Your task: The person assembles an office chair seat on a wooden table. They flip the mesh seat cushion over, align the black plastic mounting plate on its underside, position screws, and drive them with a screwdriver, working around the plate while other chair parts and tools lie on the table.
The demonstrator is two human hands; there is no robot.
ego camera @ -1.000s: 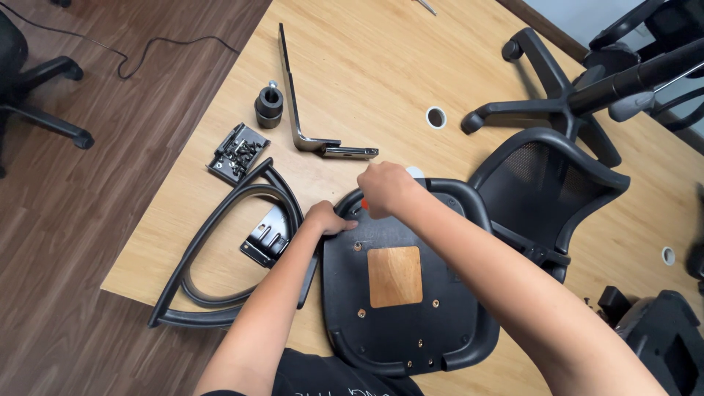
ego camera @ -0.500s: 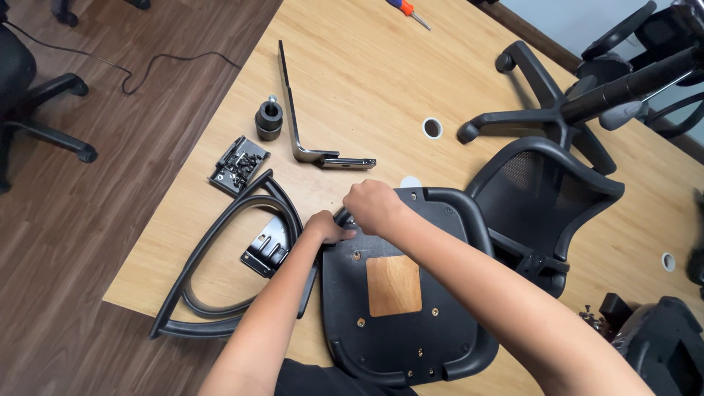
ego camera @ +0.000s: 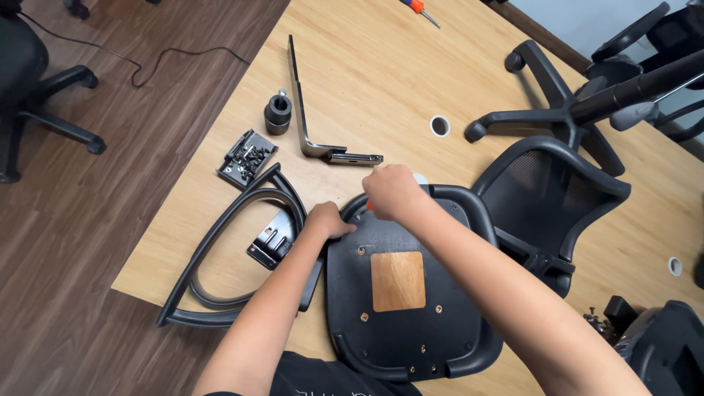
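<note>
Head camera, looking steeply down, close over table (ego camera: 367, 88).

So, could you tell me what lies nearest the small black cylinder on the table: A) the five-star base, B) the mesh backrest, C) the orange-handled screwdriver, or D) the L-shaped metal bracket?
D: the small black cylinder stands right beside the upright arm of the L-shaped metal bracket, far from the rest.
</note>
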